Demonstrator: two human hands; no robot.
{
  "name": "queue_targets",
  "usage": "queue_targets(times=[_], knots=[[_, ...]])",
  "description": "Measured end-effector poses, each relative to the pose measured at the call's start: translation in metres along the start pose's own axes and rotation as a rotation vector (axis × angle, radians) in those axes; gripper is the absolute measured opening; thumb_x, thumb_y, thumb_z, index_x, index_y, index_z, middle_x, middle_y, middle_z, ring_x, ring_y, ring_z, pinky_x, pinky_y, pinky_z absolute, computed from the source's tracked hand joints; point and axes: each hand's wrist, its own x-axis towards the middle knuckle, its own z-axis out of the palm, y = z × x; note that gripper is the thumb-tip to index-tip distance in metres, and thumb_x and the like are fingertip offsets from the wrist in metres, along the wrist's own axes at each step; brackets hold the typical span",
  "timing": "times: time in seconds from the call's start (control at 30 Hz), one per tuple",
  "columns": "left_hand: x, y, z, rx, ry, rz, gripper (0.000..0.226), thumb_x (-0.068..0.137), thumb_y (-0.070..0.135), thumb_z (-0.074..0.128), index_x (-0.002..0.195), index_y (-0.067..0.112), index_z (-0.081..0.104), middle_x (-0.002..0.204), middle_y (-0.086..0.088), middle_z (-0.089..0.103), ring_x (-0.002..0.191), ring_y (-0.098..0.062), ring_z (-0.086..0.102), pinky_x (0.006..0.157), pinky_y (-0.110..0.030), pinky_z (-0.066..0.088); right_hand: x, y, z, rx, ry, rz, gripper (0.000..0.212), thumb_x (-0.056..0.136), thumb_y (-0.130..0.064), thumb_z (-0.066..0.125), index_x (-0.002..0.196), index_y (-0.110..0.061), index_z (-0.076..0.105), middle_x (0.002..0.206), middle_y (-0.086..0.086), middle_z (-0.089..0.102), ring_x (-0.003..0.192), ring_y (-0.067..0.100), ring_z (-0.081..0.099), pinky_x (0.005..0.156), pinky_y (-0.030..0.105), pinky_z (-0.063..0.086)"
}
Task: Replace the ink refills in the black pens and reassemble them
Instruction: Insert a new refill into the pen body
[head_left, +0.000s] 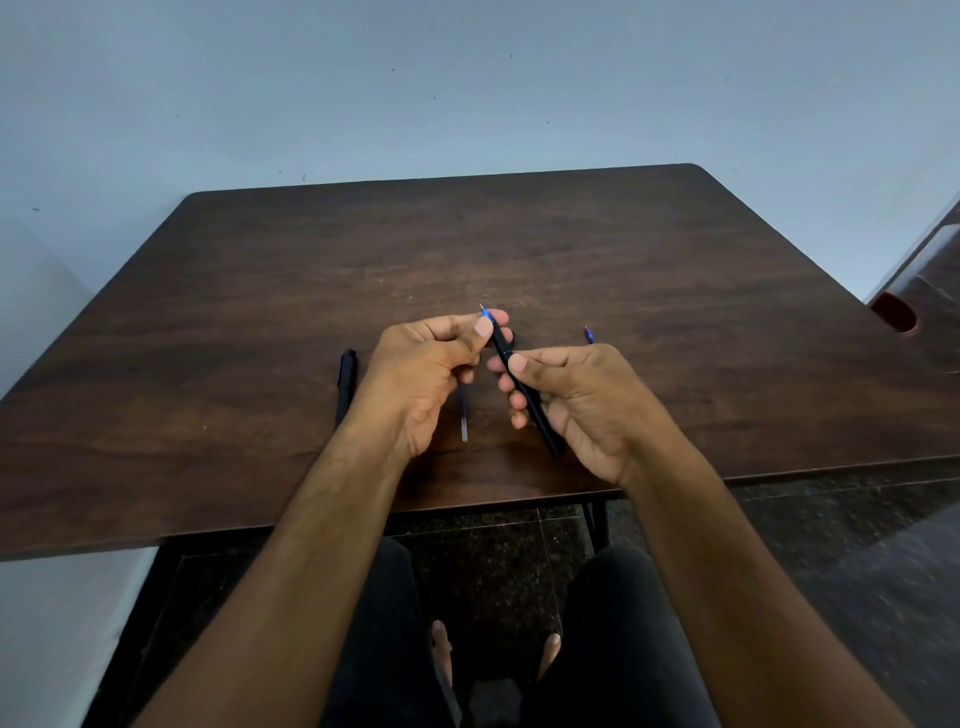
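A slim black plastic pen barrel (524, 391) is held slanted above the near middle of the dark brown wooden table (260, 322), with the blue-collared metal tip of its refill (484, 312) poking out at the far end. The right hand (582, 410) grasps the barrel, thumb on top and fingers curled beneath. The left hand (431, 374) pinches the tip end between thumb and fingertips; whether a separate nose piece sits under those fingers is hard to make out. Below the hands, a thin clear refill tube with blue ink (463, 418) lies on the table toward the near edge. Just left of the left wrist lies a second black pen (345, 384), partly hidden by the forearm. Beyond the right hand, a small blue tip of another refill (589, 334) shows on the tabletop.
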Motion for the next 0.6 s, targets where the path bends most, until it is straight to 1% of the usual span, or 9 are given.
queue_targets(times=[0.17,0.37,0.53,0.6], knots=[[-0.0004,0.0007,0.0008,-0.012,0.017,0.007,0.013,0.092,0.011,0.067,0.098,0.008,0.078,0.096,-0.007,0.079,0.061,-0.001,0.06,0.062,-0.022,0.043,0.0011,0.0002,0.0014,-0.018,0.008,-0.009,0.021,0.099,-0.001,0.055,0.108,0.013,0.069,0.078,0.012,0.063,0.062,0.013,0.056,0.054,0.024,0.05],[-0.0036,0.0008,0.0029,-0.006,0.052,-0.001,0.013,0.092,0.012,0.067,0.097,0.009,0.078,0.097,-0.009,0.078,0.07,-0.01,0.062,0.067,-0.025,0.047,0.0004,0.001,0.0043,-0.039,0.025,-0.031,0.018,0.099,0.0,0.056,0.104,0.011,0.07,0.077,0.013,0.062,0.062,0.015,0.055,0.053,0.024,0.049],[-0.0058,0.0008,0.0042,0.008,0.114,0.031,0.013,0.088,0.013,0.071,0.096,0.006,0.078,0.091,-0.007,0.078,0.064,-0.005,0.061,0.063,-0.023,0.049,0.0015,0.0032,0.0055,-0.088,0.058,-0.078,0.015,0.097,0.001,0.06,0.099,0.008,0.073,0.075,0.012,0.065,0.06,0.014,0.057,0.052,0.024,0.051],[-0.0063,0.0018,0.0051,0.003,0.138,0.028,0.017,0.085,0.014,0.075,0.097,0.002,0.078,0.089,-0.009,0.076,0.063,-0.008,0.057,0.059,-0.023,0.048,0.0021,0.0041,0.0053,-0.086,0.05,-0.084,0.014,0.096,0.001,0.061,0.096,0.006,0.074,0.073,0.011,0.066,0.06,0.014,0.057,0.052,0.025,0.051]])
